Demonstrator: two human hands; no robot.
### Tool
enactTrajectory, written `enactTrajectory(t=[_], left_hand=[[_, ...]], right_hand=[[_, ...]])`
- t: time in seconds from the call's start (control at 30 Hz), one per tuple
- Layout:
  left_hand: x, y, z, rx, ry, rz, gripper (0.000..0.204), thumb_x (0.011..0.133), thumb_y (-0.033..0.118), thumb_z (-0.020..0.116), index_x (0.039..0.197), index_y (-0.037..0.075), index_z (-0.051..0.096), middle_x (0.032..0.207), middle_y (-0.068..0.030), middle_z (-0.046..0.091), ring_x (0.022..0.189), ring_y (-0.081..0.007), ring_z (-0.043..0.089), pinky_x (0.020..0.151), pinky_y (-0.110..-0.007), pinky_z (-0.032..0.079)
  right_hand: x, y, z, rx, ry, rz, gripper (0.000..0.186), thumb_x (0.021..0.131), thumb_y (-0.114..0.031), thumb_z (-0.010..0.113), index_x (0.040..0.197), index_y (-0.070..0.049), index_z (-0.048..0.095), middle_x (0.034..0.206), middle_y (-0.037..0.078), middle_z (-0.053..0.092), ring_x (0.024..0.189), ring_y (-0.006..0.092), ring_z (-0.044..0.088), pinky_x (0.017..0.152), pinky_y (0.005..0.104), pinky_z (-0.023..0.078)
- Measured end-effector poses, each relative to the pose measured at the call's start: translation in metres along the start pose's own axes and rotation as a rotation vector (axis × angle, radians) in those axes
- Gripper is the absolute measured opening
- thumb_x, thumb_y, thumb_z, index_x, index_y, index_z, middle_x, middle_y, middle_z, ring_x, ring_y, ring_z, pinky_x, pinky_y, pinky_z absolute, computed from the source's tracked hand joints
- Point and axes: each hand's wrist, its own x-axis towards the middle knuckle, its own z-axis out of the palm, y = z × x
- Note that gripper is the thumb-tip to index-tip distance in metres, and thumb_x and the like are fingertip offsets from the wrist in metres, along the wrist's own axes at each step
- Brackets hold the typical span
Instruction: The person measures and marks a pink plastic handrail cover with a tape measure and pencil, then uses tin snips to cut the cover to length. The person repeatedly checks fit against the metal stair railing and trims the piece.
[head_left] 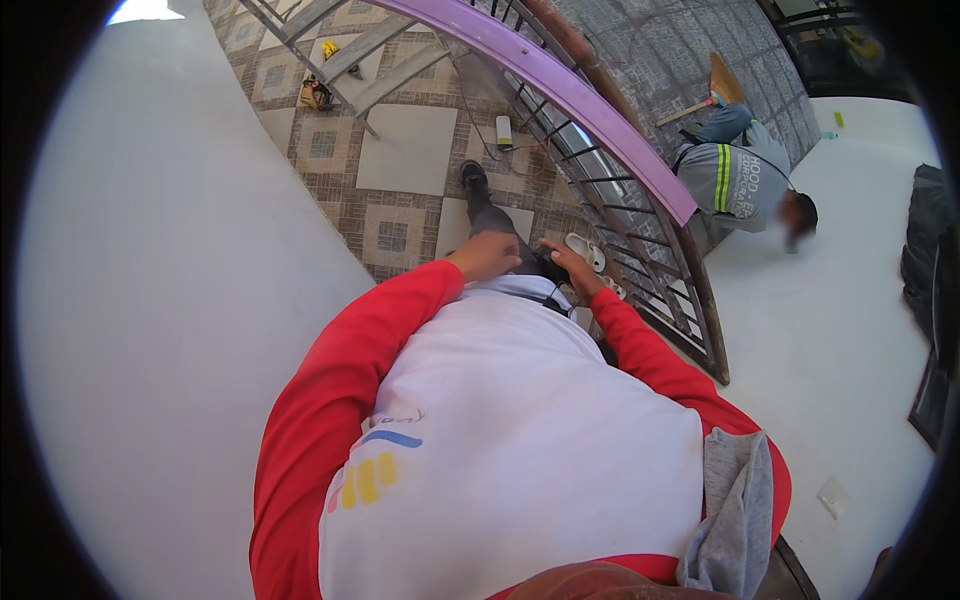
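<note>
Shirt (530,400): white body, red sleeves (340,350); worn, its hem (512,286) near both hands; probably light, soft, not fragile; best held at the hem.
Trousers (487,213): dark, beyond the hem.
Left grip (486,256): fingers bent; cannot tell whether pinching.
Right grip (577,270): finger extended; cannot tell whether holding anything.

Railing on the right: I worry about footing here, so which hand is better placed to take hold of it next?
Probably the right hand: it is on the same side as the railing and nearer to it. The left hand is farther off, with the right between.
</note>
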Motion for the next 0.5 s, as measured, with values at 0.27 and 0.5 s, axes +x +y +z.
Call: enactTrajectory(t=[0.27, 0.5], left_hand=[[0.089, 0.042, -0.090, 0.328, -0.351, 0.087, 0.023, 0.086, 0.012, 0.064, 0.107, 0.007, 0.072, 0.100, -0.0192, 0.072, 0.097, -0.0382, 0.068, 0.086, -0.046, 0.053], [0.130, 0.053, -0.123, 0.383, -0.138, 0.220, 0.020, 0.081, 0.026, 0.069, 0.082, 0.006, 0.071, 0.090, -0.0179, 0.071, 0.086, -0.0386, 0.069, 0.077, -0.051, 0.054]], right_hand=[[0.061, -0.064, -0.048, 0.411, -0.094, 0.107, 0.045, 0.102, -0.035, 0.047, 0.139, -0.010, 0.054, 0.135, 0.006, 0.056, 0.125, 0.0170, 0.052, 0.110, 0.0306, 0.035], [0.093, -0.133, -0.078, 0.268, -0.123, 0.014, 0.044, 0.102, -0.031, 0.052, 0.139, -0.008, 0.055, 0.131, 0.008, 0.059, 0.122, 0.0184, 0.053, 0.107, 0.0322, 0.039]])
